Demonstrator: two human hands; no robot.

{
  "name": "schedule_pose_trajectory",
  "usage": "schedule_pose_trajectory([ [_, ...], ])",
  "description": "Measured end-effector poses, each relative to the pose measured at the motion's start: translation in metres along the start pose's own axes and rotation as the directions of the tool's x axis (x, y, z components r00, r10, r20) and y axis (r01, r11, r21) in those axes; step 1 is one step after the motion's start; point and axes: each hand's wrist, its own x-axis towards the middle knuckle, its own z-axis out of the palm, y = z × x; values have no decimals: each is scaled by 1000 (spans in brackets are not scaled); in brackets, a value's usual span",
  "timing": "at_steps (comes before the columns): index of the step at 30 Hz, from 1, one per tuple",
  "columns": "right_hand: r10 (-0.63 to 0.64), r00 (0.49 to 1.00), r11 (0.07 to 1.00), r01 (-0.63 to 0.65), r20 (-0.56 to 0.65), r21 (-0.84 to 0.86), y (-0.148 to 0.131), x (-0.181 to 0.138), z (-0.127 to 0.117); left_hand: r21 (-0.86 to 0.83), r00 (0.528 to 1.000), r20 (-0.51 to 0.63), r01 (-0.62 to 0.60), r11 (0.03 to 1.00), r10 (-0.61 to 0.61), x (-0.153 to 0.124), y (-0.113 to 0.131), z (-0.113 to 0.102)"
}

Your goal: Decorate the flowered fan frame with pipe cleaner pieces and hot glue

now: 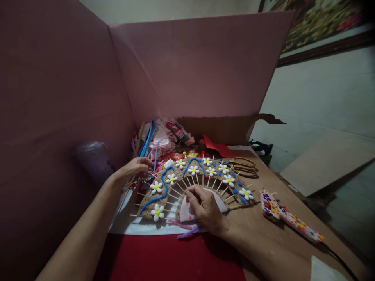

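A half-round fan (187,177) of twine woven over thin wooden sticks lies in front of me. White flowers with yellow centres, blue wavy strips and blue dots decorate it. My right hand (205,207) is over the pale pink half-circle (218,201) at its inner centre, thumb and fingers pinched together; anything between them is hidden. Beyond the fan's left side, my left hand (136,168) has its fingers bent and drawn together beside small purple and coloured bits. What it grips, if anything, is too small to make out. Pink and purple strips (187,230) lie under the fan's lower edge.
Gold-handled scissors (244,166) lie behind the fan at right. A flower-patterned glue gun (288,216) with a black cord rests on the brown board. Blue pipe cleaners (148,138), pink scraps (161,140) and red paper (218,146) are piled at the back, before pink panels (190,70).
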Motion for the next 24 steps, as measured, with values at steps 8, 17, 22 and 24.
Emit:
schedule_pose_trajectory([
  [8, -11, 1000, 1000, 11, 7, -7, -1, 0, -1, -130, 917, -375, -194, 972, 133, -1, 7, 8],
  [17, -15, 1000, 1000, 15, 27, -7, 1, -1, 0, -150, 627, -728, -542, 827, 279, -25, 31, 32],
  [22, -38, 999, 999, 38, 27, -21, 1, -1, 0, -178, 668, -658, -587, 790, 348, -43, 39, 45],
  [24, -42, 999, 999, 42, 21, -27, 1, -1, 1, -198, 687, -616, -608, 769, 386, -46, 40, 48],
])
